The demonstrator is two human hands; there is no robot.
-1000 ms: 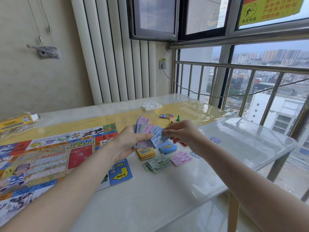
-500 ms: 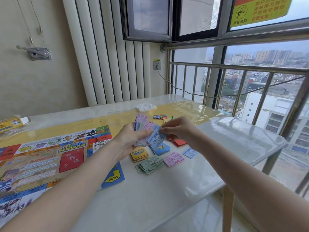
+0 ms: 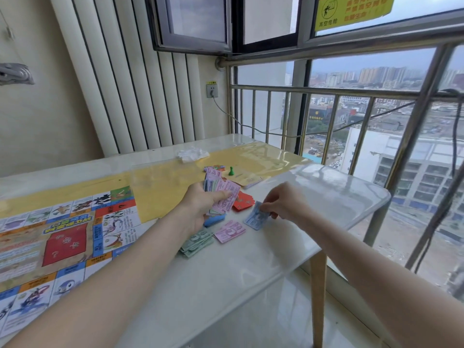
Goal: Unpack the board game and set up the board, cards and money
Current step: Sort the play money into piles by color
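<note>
Here the right hand [image 3: 286,204] pinches a blue note [image 3: 256,217].

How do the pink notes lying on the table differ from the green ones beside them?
The pink notes are pink and form a small, fairly tidy pile, while the green notes are grey-green and lie in a looser, more spread-out heap. The pink notes sit nearer the right hand and its blue note; the green notes lie nearer the board, partly behind the left forearm. Both lie flat on the white table, held by neither hand.
</note>
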